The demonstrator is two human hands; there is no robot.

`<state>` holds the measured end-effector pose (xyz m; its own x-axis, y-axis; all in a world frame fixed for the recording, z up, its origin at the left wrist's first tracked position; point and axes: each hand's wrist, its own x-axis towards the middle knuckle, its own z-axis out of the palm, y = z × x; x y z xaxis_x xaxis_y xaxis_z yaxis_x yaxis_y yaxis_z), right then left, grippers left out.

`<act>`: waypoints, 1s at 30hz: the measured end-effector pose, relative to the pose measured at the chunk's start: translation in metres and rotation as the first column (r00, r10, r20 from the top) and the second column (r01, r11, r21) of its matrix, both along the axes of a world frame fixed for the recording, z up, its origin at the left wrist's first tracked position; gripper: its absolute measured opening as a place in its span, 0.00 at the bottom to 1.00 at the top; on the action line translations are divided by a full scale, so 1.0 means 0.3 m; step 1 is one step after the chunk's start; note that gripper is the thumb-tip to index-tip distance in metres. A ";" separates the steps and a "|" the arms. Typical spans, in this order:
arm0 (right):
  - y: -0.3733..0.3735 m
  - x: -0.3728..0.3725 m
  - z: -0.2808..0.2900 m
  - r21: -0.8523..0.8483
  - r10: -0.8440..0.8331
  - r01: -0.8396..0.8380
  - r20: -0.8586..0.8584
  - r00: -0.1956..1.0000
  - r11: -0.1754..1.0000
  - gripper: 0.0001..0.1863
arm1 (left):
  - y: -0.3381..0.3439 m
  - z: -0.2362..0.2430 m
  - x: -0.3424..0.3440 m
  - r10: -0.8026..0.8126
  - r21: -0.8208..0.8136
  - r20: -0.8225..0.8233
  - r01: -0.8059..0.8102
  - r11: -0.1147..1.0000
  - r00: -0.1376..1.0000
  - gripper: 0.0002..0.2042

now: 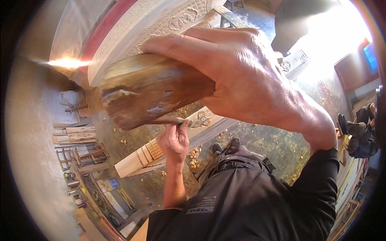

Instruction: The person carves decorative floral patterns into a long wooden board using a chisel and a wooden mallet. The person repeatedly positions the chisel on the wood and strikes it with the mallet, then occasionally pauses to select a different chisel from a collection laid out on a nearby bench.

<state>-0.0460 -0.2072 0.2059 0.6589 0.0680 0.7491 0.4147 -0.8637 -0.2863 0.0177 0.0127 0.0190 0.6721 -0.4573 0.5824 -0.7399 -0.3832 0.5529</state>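
Workshop floor [281, 148]: dark and mottled, spread beneath the beam and to both sides of it.
Beam [197, 138]: pale timber, long, flat-faced; bore a flower relief [203, 119] and, toward its left end, step-like notches [150, 152].
Block [161, 88]: thick brown wood, worn and scarred at one end; was held above the beam.
Right hand [253, 76]: fingers were bent over the block, closed on it; thumb placement could not be told.
Left hand [175, 142]: was just above the beam, thumb and finger pinched together on a rod.
Rod [169, 119]: slim, brown; its far end was hidden behind the block.
Obstruction: block and right hand covered parts of the beam and of the curved panel.
Curved panel [177, 18]: pale, relief-carved, lay beyond the beam beside a red band [106, 28].
Chips [194, 162]: small, pale, were scattered near the beam.
Timber pieces [76, 135]: flat, stood stacked left of the beam.
Co-worker [358, 132]: dark-clothed, was well right of the beam.
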 end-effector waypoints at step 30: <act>0.054 -0.010 0.072 -0.327 -0.094 0.132 0.129 0.987 0.936 0.07 | 0.017 -0.028 0.016 -0.079 0.125 0.191 0.056 0.991 0.978 0.08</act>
<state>-0.0491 -0.1911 0.2276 0.5917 0.2561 0.7644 0.3215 -0.9445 0.0677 0.0225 0.0178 0.0106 0.5159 -0.5714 0.6383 -0.8555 -0.3826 0.3489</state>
